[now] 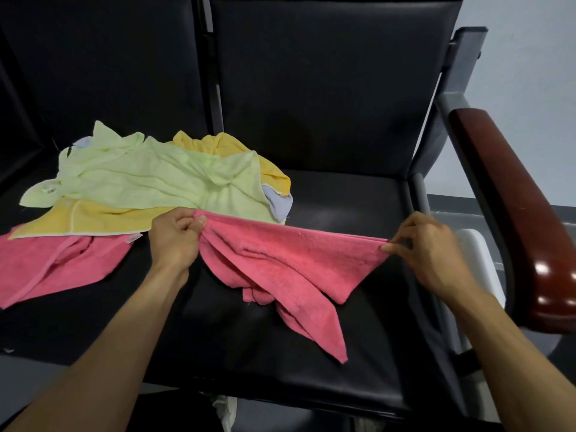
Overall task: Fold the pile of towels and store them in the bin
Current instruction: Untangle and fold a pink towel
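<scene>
A pink towel (290, 260) hangs stretched between my hands above the black seat (343, 194). My left hand (174, 235) grips its left top corner in a bunched fist. My right hand (427, 244) pinches the right top corner. The towel's lower part droops in twisted folds onto the seat. To the left lies the pile: a light green towel (149, 179) on top, a yellow towel (93, 219) under it, another pink towel (59, 269) at the front left, and a pale blue towel (277, 204) peeking out at the right.
Black padded seats form a row with tall backrests (327, 73). A dark red wooden armrest (511, 198) on a grey frame bounds the right side. A white object (477, 254) stands beyond the armrest, partly hidden. Grey floor shows at the bottom left.
</scene>
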Demonstrator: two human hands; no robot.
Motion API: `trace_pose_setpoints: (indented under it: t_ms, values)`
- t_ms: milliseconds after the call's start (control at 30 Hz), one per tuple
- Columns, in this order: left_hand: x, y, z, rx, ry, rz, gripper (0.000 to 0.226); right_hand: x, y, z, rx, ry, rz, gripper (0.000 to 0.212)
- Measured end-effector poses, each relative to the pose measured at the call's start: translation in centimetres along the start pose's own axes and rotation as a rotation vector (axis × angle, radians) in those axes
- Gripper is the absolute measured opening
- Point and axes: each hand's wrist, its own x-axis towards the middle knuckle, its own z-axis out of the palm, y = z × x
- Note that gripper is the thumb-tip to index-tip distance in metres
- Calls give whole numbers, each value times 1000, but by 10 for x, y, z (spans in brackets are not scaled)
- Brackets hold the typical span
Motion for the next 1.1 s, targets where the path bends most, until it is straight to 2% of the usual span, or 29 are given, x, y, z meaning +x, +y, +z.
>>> trace_pose_setpoints:
  t_ms: [133,233,467,567,733,900,1100]
  values:
    - [-2,4,1,-27,10,6,15,-2,-10,-7,210,19,78,8]
    - [-2,7,2,-48,15,6,16,-3,-12,-6,357,71,180,11]
    - [-7,18,4,-93,39,39,19,0,-10,3,498,185,196,15]
    - [-11,31,3,-118,49,51,14,1,-18,0,530,241,200,8]
    - [-23,56,-5,-176,58,46,16,-2,-29,-7,709,364,298,17]
    - [-50,122,-36,-186,25,124,18,-16,-59,-73,765,487,252,24]
    - [-67,189,-63,-159,57,245,20,-32,-106,-156,708,704,145,18]
